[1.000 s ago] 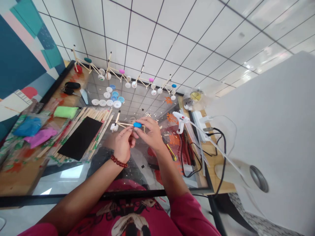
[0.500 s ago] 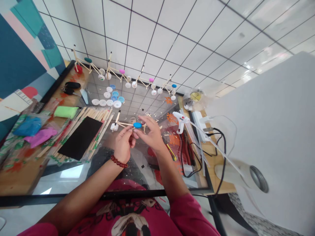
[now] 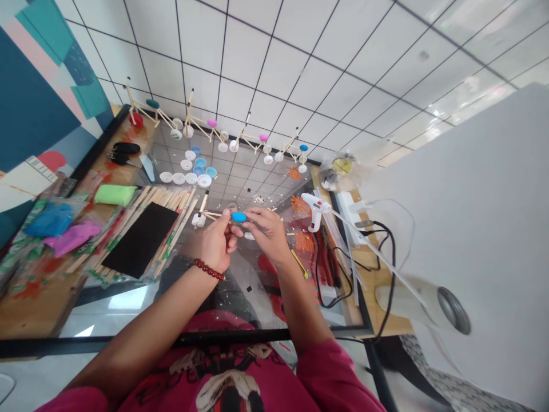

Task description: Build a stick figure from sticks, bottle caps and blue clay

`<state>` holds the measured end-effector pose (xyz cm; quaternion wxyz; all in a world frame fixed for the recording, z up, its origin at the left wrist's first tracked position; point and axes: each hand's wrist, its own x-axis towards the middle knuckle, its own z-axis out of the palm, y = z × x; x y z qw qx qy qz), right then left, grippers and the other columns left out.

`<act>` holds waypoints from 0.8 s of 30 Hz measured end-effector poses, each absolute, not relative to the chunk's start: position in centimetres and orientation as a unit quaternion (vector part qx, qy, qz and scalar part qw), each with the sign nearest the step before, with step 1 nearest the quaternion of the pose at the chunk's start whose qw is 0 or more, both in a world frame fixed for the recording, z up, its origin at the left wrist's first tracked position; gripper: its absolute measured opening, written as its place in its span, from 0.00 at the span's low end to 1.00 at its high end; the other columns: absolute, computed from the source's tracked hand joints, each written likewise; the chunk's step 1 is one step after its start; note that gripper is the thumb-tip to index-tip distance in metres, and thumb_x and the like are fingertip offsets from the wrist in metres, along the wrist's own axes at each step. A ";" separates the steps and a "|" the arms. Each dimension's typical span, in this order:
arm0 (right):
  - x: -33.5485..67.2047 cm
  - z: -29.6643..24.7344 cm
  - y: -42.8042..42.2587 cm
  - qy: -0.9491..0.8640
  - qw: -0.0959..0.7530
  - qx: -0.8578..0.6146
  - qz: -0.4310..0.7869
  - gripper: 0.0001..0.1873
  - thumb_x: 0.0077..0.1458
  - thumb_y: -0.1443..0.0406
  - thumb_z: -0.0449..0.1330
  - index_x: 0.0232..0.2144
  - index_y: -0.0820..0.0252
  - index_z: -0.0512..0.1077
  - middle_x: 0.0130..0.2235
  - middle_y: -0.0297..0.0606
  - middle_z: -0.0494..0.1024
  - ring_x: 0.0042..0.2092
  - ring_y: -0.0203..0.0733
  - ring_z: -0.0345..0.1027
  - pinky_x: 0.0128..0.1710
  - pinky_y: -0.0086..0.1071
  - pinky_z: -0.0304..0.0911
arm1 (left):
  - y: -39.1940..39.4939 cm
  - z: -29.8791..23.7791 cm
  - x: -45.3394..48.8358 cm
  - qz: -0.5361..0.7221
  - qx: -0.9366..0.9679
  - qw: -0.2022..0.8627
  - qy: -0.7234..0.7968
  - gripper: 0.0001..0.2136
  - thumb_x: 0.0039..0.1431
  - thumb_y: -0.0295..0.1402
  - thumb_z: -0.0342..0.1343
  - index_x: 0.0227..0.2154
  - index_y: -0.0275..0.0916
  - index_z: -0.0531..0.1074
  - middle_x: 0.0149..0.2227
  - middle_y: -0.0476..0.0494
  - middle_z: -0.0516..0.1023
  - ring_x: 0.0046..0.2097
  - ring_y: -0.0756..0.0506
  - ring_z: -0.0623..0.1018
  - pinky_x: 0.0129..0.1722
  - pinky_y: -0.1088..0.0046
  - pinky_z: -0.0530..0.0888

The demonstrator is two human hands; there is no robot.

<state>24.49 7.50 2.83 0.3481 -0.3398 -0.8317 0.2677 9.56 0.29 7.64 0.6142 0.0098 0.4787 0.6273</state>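
Both hands meet over the glass table (image 3: 128, 297) around a small stick model (image 3: 210, 216) with a white wheel and a blue oval seat (image 3: 239, 217). My left hand (image 3: 215, 245), with a red bead bracelet at the wrist, pinches the sticks just left of the blue seat. The fingers of my right hand (image 3: 266, 232) close on the model's right side, thumb and forefinger touching the seat's edge. A white cap shows under my right fingers.
Several finished stick models (image 3: 201, 129) stand along the far edge. Loose white and blue caps (image 3: 191, 171) lie behind. Stick packs, a black sheet (image 3: 139, 240) and coloured clay (image 3: 114, 195) sit left. A white glue gun (image 3: 315, 209) with black cables stands right.
The hands and model shifted slightly. My right fingers have drawn in closer round the blue seat, and my left thumb has risen toward it.
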 end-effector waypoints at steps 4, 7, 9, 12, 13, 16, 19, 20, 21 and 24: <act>24.5 2.7 7.4 -0.833 0.345 -0.343 0.265 0.11 0.72 0.54 0.65 0.51 0.37 0.86 0.52 0.37 0.88 0.53 0.53 0.82 0.58 0.52 0.71 | 0.7 7.8 9.7 0.613 -0.006 0.627 0.481 0.24 0.65 0.52 0.69 0.27 0.36 0.72 0.18 0.51 0.73 0.14 0.57 0.60 0.14 0.82 0.50; 24.5 2.7 7.4 -0.835 0.341 -0.346 0.256 0.10 0.72 0.55 0.65 0.50 0.37 0.86 0.51 0.37 0.88 0.52 0.53 0.82 0.58 0.52 0.71 | 0.7 7.7 9.7 0.615 -0.007 0.625 0.480 0.24 0.63 0.51 0.70 0.27 0.36 0.72 0.18 0.52 0.73 0.14 0.58 0.60 0.14 0.82 0.51; 24.5 2.7 7.4 -0.837 0.340 -0.349 0.247 0.10 0.72 0.55 0.65 0.50 0.37 0.87 0.51 0.36 0.88 0.52 0.52 0.82 0.57 0.51 0.71 | 0.7 7.5 9.6 0.614 -0.008 0.626 0.481 0.23 0.62 0.51 0.71 0.27 0.36 0.72 0.19 0.52 0.73 0.15 0.58 0.61 0.14 0.83 0.51; 24.4 2.8 7.3 -0.839 0.344 -0.347 0.240 0.10 0.72 0.57 0.65 0.50 0.38 0.87 0.51 0.37 0.88 0.52 0.51 0.83 0.56 0.49 0.71 | 0.6 7.5 9.4 0.610 -0.016 0.638 0.469 0.23 0.63 0.50 0.71 0.27 0.37 0.72 0.19 0.52 0.74 0.15 0.57 0.62 0.14 0.83 0.53; 24.4 2.8 7.3 -0.840 0.345 -0.345 0.239 0.10 0.73 0.57 0.65 0.50 0.39 0.87 0.51 0.37 0.88 0.52 0.51 0.83 0.56 0.49 0.71 | 0.6 7.6 9.3 0.609 -0.020 0.644 0.463 0.22 0.64 0.50 0.70 0.27 0.37 0.72 0.19 0.51 0.74 0.15 0.57 0.63 0.14 0.83 0.53; 24.3 2.7 7.3 -0.840 0.347 -0.343 0.236 0.11 0.72 0.59 0.65 0.50 0.40 0.87 0.51 0.37 0.88 0.52 0.50 0.83 0.56 0.48 0.72 | 0.7 7.9 9.1 0.598 -0.030 0.661 0.453 0.21 0.67 0.47 0.67 0.28 0.35 0.73 0.18 0.50 0.74 0.15 0.57 0.63 0.13 0.83 0.54; 24.3 2.5 7.3 -0.838 0.350 -0.350 0.229 0.11 0.72 0.59 0.65 0.50 0.40 0.87 0.50 0.36 0.89 0.52 0.49 0.83 0.57 0.47 0.72 | 1.0 8.2 8.7 0.576 -0.041 0.681 0.451 0.18 0.69 0.43 0.66 0.29 0.35 0.73 0.18 0.51 0.74 0.14 0.57 0.62 0.12 0.84 0.54; 24.3 2.4 7.3 -0.838 0.350 -0.353 0.226 0.11 0.72 0.59 0.65 0.50 0.40 0.86 0.50 0.36 0.89 0.52 0.49 0.83 0.58 0.47 0.72 | 1.1 8.4 8.6 0.568 -0.043 0.687 0.451 0.17 0.69 0.41 0.66 0.29 0.36 0.72 0.19 0.51 0.74 0.14 0.57 0.62 0.12 0.84 0.54; 24.3 2.3 7.3 -0.837 0.350 -0.357 0.224 0.11 0.72 0.59 0.65 0.50 0.40 0.86 0.50 0.36 0.89 0.52 0.49 0.83 0.58 0.48 0.72 | 1.3 8.5 8.4 0.561 -0.044 0.693 0.452 0.16 0.69 0.40 0.66 0.29 0.36 0.71 0.19 0.51 0.74 0.14 0.57 0.61 0.12 0.84 0.54; 24.3 2.2 7.3 -0.832 0.352 -0.358 0.236 0.11 0.72 0.58 0.65 0.51 0.40 0.86 0.51 0.37 0.88 0.53 0.50 0.83 0.60 0.51 0.71 | 1.5 8.8 8.0 0.549 -0.046 0.698 0.458 0.16 0.69 0.38 0.65 0.28 0.37 0.70 0.18 0.51 0.73 0.14 0.57 0.61 0.12 0.84 0.52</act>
